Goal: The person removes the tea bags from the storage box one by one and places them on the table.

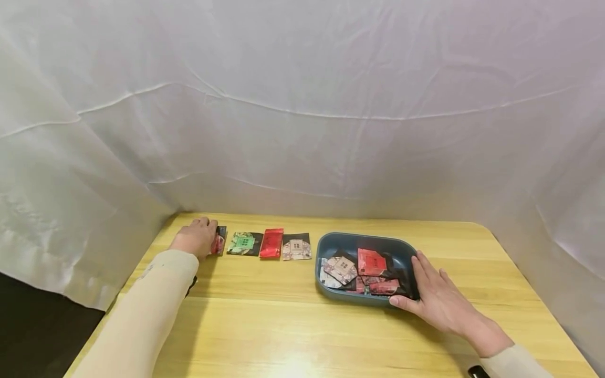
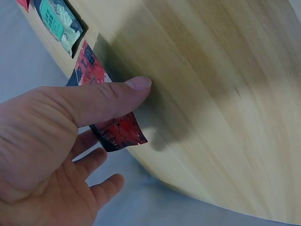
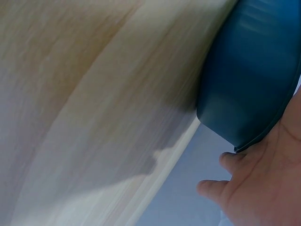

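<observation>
At the far left of the table, my left hand (image 1: 195,239) pinches a red-and-black sachet (image 2: 121,133). In the left wrist view the thumb lies across its face, and some fingers spread behind it. A green-and-black sachet (image 1: 244,243), a narrow red sachet (image 1: 271,243) and a beige-and-black sachet (image 1: 296,247) lie in a row to its right. My right hand (image 1: 441,299) rests at the right end of a dark blue bin (image 1: 364,300), fingers fairly straight at the rim, thumb by the front corner. Several mixed sachets (image 1: 372,262) are heaped inside the bin.
The light wooden table (image 1: 264,325) has a rounded far right corner. Pale cloth (image 1: 302,152) hangs behind it and along both sides. A dark area (image 1: 42,325) shows past the table's left edge.
</observation>
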`<state>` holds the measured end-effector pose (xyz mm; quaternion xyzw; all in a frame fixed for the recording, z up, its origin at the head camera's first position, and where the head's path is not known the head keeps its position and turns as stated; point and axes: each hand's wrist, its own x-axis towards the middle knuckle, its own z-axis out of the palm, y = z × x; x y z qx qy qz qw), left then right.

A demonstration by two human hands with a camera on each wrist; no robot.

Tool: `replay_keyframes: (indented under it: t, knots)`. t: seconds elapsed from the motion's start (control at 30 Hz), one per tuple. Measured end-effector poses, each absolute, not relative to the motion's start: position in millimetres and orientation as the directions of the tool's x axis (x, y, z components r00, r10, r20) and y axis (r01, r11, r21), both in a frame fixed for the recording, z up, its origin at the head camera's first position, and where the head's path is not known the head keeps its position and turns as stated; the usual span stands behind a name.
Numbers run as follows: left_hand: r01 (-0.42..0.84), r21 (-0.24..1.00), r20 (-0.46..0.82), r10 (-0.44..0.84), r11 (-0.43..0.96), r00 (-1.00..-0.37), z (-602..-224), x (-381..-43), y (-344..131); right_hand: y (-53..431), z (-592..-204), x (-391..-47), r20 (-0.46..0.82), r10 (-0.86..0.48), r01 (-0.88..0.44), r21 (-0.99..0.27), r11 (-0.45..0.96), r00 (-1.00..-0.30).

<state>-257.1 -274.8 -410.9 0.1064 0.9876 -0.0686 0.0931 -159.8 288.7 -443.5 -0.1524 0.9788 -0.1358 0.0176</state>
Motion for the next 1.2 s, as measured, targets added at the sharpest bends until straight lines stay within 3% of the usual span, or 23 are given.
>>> replay_keyframes:
  t: [1.0, 1.2]
  knots:
    - [0.238, -0.19, -0.188, 0.203, 0.952, -0.961, -412.4, -261.8, -265.3, 288.5, -444.5, -160.7, 0.007, -0.297, -0.288, -0.277, 0.917, -0.955]
    - [0.257, -0.127, -0.208, 0.227, 0.958, -0.951, -410.3, -266.4, -264.8, 288.6, -444.1, -160.9, 0.005, -0.299, -0.289, -0.274, 0.917, -0.954]
